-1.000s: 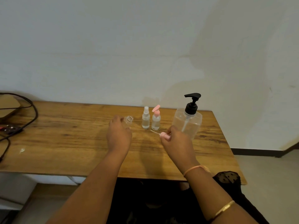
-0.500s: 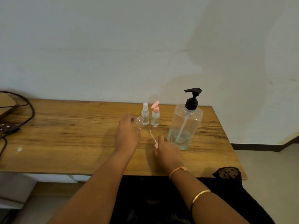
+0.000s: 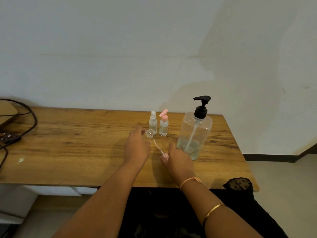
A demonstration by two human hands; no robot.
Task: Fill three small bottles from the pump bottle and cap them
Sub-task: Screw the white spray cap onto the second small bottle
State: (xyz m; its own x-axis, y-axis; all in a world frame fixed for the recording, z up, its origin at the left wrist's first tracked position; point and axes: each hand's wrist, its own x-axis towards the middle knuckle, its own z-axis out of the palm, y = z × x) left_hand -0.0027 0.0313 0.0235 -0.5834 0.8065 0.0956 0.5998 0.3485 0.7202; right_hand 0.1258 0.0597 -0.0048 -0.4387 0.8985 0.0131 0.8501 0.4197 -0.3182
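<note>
My left hand (image 3: 136, 148) grips a small clear open bottle (image 3: 148, 133), tilted with its mouth toward the right. My right hand (image 3: 178, 160) pinches a pink cap (image 3: 165, 156) low over the wooden table (image 3: 68, 145); the cap's thin white dip tube (image 3: 157, 146) points up toward the open bottle. Behind them stand two small capped bottles: a clear spray bottle (image 3: 153, 122) and a bottle with a pink flip cap (image 3: 163, 124). The large clear pump bottle (image 3: 194, 134) with a black pump head stands just right of my right hand, holding a little liquid.
Black cables (image 3: 29, 117) and a power strip (image 3: 6, 137) lie at the table's left end, beside a tan object (image 3: 6, 110) at the wall. A white wall backs the table. The table's right edge falls to a pale floor (image 3: 283, 186).
Both hands have moved right and lower toward the table. The right hand brought the pink cap down near the tabletop. The left hand carried the open bottle close to the two capped bottles.
</note>
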